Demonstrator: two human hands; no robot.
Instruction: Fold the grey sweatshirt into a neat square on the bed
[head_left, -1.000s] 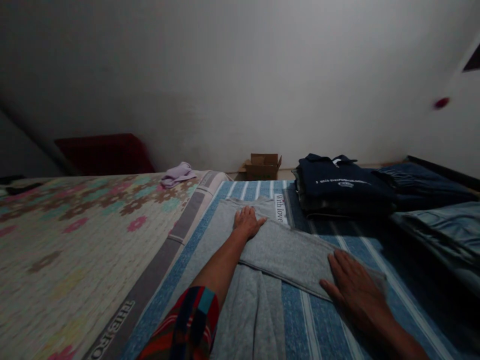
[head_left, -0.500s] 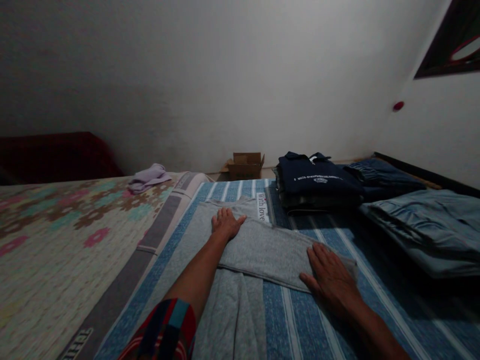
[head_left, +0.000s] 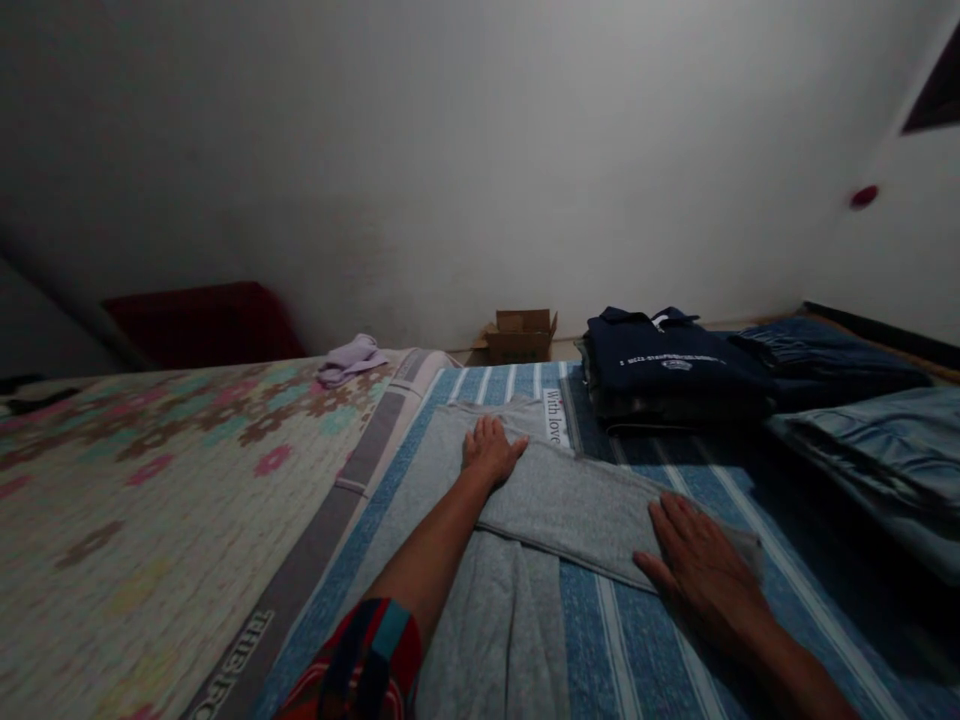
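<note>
On the striped sheet [head_left: 628,630], left hand [head_left: 491,455] and right hand [head_left: 701,565] lay uncurled, empty, upon a grey garment [head_left: 517,590] whose crosswise part [head_left: 577,505] ran from the left toward four o'clock, the right nearer its end [head_left: 750,545].

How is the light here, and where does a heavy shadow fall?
Head view: dim overall, the wall darker toward the left; head view: heavy shadow on the striped sheet beside the pale jeans; head view: "With love" print legible.
</note>
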